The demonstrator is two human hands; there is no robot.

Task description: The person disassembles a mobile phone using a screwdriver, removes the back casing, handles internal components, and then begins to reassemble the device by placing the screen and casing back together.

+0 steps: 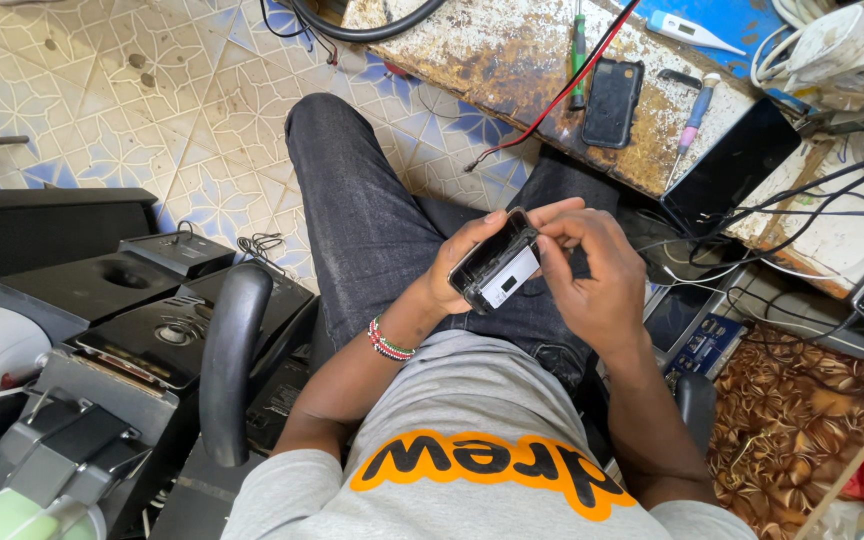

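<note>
**Holding an opened phone over the lap**

Looking down from the head camera, the left hand (449, 282) cradles a small black phone (495, 262) with its back off, its fingers wrapped around the edges. The right hand (592, 275) pinches the upper end, fingertips closed on the rim. The phone hangs above the knees, near the rusty desk (512, 60). It looks light, rigid and somewhat fragile inside; the edges seem the safest grip.

White rectangular label (509, 277) on held phone (493, 261), perhaps battery sticker
</note>
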